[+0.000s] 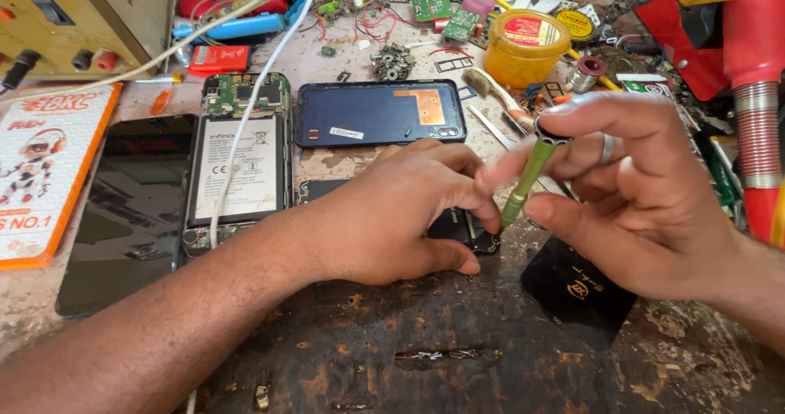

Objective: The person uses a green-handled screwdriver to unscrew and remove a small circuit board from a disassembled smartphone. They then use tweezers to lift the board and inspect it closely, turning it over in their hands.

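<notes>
Screwdriver in the right hand, a green one pinched upright between thumb and fingers, its tip down at the corner of a dark phone that the left hand presses flat to the table, fingers curled over it. The blue back cover already lies apart farther up, and beside it an opened phone shows battery and board. So I judge the opening well begun, with screws at this corner left; most of the dark phone is hidden under the palm.
</notes>
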